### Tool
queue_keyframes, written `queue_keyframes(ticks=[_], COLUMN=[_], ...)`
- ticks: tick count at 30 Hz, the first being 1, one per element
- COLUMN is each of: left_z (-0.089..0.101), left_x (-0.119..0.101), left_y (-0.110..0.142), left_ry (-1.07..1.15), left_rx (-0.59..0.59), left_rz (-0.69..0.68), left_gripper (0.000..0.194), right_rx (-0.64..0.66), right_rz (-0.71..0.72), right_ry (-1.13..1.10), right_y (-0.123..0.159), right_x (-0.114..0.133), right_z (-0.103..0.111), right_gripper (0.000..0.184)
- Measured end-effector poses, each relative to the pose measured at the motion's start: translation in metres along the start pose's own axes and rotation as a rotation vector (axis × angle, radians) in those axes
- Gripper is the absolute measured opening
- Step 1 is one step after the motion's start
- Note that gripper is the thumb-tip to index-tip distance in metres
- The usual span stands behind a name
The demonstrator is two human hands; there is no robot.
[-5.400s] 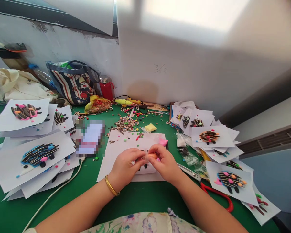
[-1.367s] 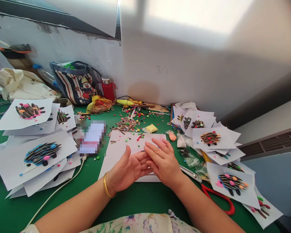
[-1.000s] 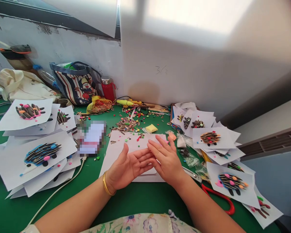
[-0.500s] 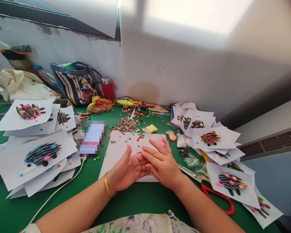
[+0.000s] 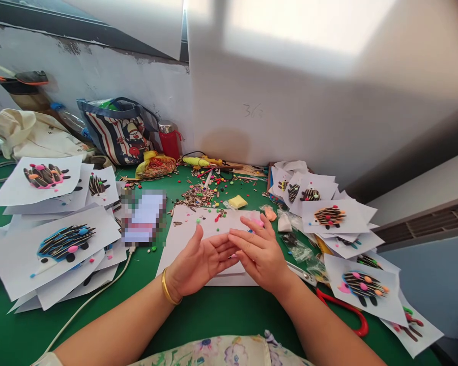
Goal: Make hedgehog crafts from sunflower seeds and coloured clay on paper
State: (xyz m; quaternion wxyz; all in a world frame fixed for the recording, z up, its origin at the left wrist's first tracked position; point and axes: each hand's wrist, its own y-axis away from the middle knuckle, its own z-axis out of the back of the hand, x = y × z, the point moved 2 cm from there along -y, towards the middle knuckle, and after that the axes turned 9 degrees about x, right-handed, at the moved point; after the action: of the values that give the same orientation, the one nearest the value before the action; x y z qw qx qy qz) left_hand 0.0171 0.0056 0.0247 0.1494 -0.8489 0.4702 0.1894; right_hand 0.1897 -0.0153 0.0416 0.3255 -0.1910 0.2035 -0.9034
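A green table (image 5: 229, 317) fills the lower frame, with white paper (image 5: 183, 236) at centre. Over the paper, the left hand (image 5: 202, 262) lies open, palm up; the right hand (image 5: 261, 251), fingers loosely spread, overlaps its fingertips. Whether anything small sits between them cannot be told; if so, parting the hands could drop it. Red-handled scissors (image 5: 364, 325), lower right, might be knocked by the nearby right forearm (image 5: 320, 315). Right of centre, an orange lump (image 5: 269, 213) could catch a fingertip. A green bead (image 5: 198, 220) on the paper could roll if brushed.

Close head-worn view, forward and down over green table (image 5: 221, 312)
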Motion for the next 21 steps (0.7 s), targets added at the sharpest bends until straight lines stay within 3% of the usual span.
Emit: queue_keyframes(ticks=[21], left_z=[0.0031], left_x=[0.0016], left_y=[0.0], left_ry=[-0.042], left_rx=[0.022], left_rz=[0.045], left_gripper=[0.082], right_rx=[0.058], right_rz=[-0.018], right_ry=[0.014], right_y=[0.0], right_x=[-0.0022], right_z=[-0.0037], right_gripper=[0.036])
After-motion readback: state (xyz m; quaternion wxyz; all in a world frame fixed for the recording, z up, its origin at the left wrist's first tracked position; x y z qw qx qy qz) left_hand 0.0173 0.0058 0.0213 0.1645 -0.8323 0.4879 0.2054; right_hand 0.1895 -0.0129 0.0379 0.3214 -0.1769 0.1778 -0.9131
